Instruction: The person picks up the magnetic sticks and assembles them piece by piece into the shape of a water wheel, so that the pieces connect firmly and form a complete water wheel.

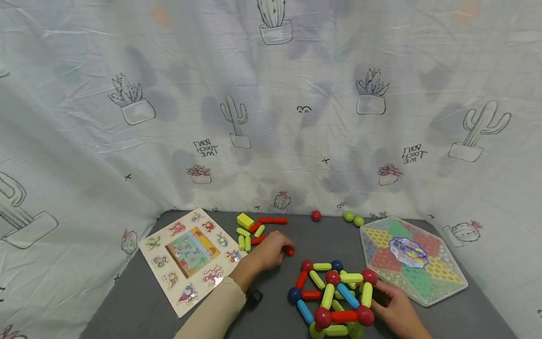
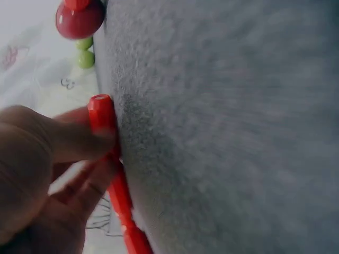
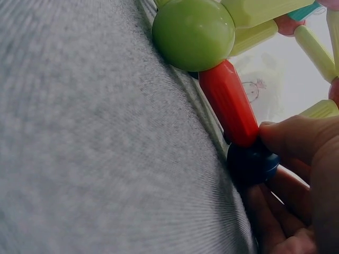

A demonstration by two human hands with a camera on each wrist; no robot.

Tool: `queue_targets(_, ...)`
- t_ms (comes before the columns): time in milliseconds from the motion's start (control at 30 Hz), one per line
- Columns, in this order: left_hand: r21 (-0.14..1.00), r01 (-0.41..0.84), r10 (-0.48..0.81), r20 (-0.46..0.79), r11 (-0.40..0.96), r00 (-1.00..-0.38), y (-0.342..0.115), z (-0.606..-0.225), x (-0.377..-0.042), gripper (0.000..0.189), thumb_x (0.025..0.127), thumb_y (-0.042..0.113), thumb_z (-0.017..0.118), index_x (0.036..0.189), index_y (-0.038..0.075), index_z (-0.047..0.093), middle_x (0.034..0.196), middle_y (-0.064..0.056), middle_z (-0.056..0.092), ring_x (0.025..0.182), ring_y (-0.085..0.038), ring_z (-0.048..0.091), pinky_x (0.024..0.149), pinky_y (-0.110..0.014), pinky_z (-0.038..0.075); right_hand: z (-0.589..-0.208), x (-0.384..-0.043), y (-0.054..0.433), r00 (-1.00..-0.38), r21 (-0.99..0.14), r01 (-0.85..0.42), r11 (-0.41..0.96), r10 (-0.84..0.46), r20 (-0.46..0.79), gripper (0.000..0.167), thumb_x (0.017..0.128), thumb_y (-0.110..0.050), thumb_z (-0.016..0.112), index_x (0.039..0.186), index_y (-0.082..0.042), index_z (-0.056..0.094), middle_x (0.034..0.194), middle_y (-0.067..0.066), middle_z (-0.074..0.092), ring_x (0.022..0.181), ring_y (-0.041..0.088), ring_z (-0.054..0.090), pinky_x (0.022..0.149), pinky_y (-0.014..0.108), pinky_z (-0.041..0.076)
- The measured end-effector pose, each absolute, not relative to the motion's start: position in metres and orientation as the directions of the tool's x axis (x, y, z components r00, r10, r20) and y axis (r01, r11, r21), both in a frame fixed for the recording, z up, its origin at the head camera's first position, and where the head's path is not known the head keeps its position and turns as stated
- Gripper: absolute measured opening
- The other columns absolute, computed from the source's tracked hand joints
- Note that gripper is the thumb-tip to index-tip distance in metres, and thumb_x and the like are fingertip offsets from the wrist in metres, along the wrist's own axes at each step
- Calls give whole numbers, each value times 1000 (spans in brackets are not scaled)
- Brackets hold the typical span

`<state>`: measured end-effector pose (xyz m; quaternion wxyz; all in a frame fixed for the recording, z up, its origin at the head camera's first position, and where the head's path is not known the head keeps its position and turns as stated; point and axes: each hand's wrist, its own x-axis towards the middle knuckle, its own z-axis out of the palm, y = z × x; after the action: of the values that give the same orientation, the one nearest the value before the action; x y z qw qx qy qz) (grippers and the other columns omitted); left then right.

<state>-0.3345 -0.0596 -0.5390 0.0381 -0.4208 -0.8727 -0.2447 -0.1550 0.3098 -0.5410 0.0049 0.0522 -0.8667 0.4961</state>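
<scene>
In the head view my left hand point(image 1: 267, 253) reaches over the middle of the table and pinches a short red magnetic building stick point(image 1: 289, 251). The left wrist view shows thumb and fingers around that stick point(image 2: 101, 110), which lies at the table surface with more red sticks close behind it. At the front right stands a frame of balls and sticks point(image 1: 348, 295) in red, blue and yellow-green. Its right side meets my right hand point(image 1: 395, 305). In the right wrist view the right thumb and fingers grip a dark blue ball point(image 3: 253, 163) at the end of a red stick point(image 3: 229, 103).
Left of the sticks lies a wooden picture puzzle board point(image 1: 156, 278). A yellow block point(image 1: 245, 220) and several loose red and yellow-green sticks point(image 1: 272, 220) lie beside it. A red ball point(image 1: 315, 215) and two green balls point(image 1: 348, 216) sit at the back. A hexagonal board-game case point(image 1: 440, 294) lies right.
</scene>
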Motion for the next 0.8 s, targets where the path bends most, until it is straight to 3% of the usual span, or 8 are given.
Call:
queue_targets(67,304,782,725,298,545,-621,-63,-549,-336,28,90,-7,71,104,12,85,94,3,79,87,-16,69,93,-36,55,-540,-155,309,-995,-858,-93,505,-85,58,45,95,-2,82,136,11,70,133,27,74,110,-16,60,90,16,56)
queue_targets(167,328,744,700,264,582,-664,-71,-537,-319,14,95,1,78,101,13,82,91,3,76,85,-15,65,89,-36,55,-539,-155,308,-996,-854,-87,513,-74,57,46,94,-3,83,136,11,70,135,28,73,111,-17,59,91,15,55)
queue_targets(367,598,528,551,167,602,-817,-82,-501,-275,10,104,14,76,113,12,76,104,2,73,94,-10,64,89,-34,58,-537,-155,306,-998,-851,-54,523,-43,37,47,93,-3,84,135,12,70,135,28,73,109,-17,59,91,15,56)
queue_targets(433,714,450,505,156,536,-849,-83,-497,-263,13,104,13,75,117,12,74,108,0,74,96,-9,66,90,-30,58,-536,-155,305,-999,-856,-32,516,-34,17,48,93,-3,84,135,13,70,135,29,73,108,-16,60,90,17,57)
queue_targets(567,934,266,501,115,240,-858,-79,-493,-238,20,103,7,75,122,4,71,114,-10,76,101,-14,74,92,-25,61,-534,-155,304,-999,-864,1,503,-31,-19,49,94,-3,83,137,14,67,136,30,72,106,-15,61,90,19,59)
queue_targets(667,987,131,543,61,92,-838,-73,-490,-221,25,103,4,75,127,-1,69,119,-13,76,104,-16,76,92,-24,62,-535,-155,304,-1000,-864,-7,504,-28,-9,48,94,-3,83,137,14,68,136,29,72,106,-15,61,89,19,59)
queue_targets(800,991,101,571,33,88,-820,-66,-492,-206,25,101,3,76,126,3,73,119,-11,77,105,-13,75,93,-22,61,-535,-154,304,-998,-870,-40,491,-55,15,48,95,-3,83,137,14,68,130,28,75,105,-13,65,89,20,60)
